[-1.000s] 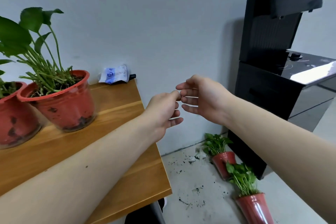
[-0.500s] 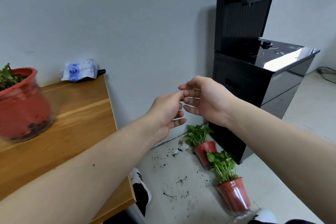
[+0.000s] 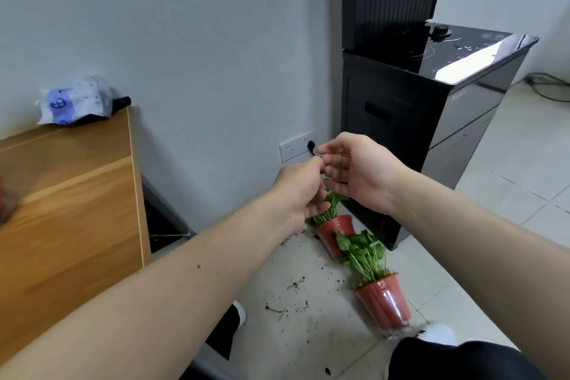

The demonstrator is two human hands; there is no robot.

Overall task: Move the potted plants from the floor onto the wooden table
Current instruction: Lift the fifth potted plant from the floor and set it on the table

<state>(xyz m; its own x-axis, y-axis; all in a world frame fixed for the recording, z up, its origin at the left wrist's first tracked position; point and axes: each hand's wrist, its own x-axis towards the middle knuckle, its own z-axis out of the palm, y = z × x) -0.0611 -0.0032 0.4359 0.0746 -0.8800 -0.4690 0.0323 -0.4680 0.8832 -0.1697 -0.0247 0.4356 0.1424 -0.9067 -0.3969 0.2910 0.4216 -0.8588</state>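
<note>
Both hands have dropped lower in view and the camera has swung right and down since half a second back, so the big red pot that sat on the wooden table (image 3: 71,194) is now only a red blur at the far left edge. My left hand (image 3: 300,194) and right hand (image 3: 357,173) are together out in front of me, fingertips touching or nearly so. Left fingers are curled loosely, right fingers are spread a bit and cupped. Neither is pinching anything I can see, they're just empty.

Two potted plants are on the floor now, showing much more fully than before. Far potted plant (image 3: 334,230) sits by the black appliance (image 3: 431,108), partly behind my left hand. Near potted plant (image 3: 382,302) is just in front of it, closer to me, leaning a little. Loose soil (image 3: 293,296) is scattered on the tiles left of them.

Crumpled blue-and-white wrapper (image 3: 74,102) sits on the table's far edge by the wall. Wall socket (image 3: 296,149) has come into view too.
</note>
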